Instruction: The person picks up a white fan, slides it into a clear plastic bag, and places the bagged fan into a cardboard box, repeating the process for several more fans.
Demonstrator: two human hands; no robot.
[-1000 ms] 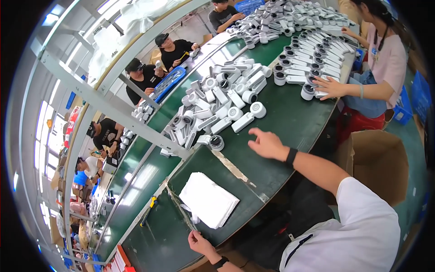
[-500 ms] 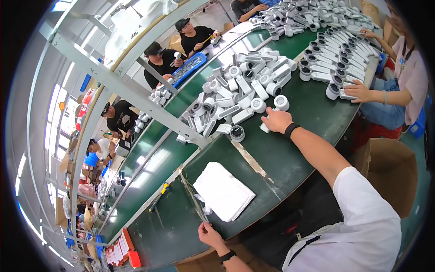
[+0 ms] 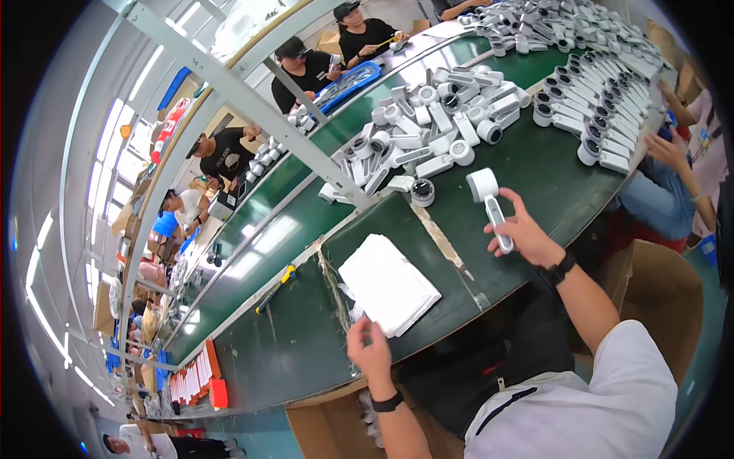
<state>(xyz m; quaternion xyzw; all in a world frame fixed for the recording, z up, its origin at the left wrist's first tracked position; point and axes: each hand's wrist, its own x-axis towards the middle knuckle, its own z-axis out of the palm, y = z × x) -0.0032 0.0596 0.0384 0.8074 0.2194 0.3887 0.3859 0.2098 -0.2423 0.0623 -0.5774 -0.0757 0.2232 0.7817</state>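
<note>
A white handheld fan [image 3: 483,186] with a round head and a slotted handle is in my right hand [image 3: 533,239], raised over the green table. My fingers grip it by the handle, and the round head points away from me. My left hand [image 3: 370,350], fingers loosely curled and apart with nothing seen in them, is at the table's near edge. It is beside a stack of thin white sheets or sleeves [image 3: 388,283]. Ahead lies a heap of similar fans [image 3: 436,126], and one fan with a dark-ringed head [image 3: 422,192] sits at the heap's near end.
A yellow-black utility knife [image 3: 276,289] lies left of the stack. Rows of fans [image 3: 592,107] stand at right, near a co-worker's hand [image 3: 668,153]. A metal shelf frame [image 3: 252,99] rises at left. Cardboard boxes [image 3: 657,298] stand below the table. Orange-edged trays [image 3: 196,379] sit at far left.
My right hand has lifted a fan off the heap's near side and drawn it back toward me. My left hand has risen toward the white stack. The view has shifted. The co-worker's hand left the rows.
</note>
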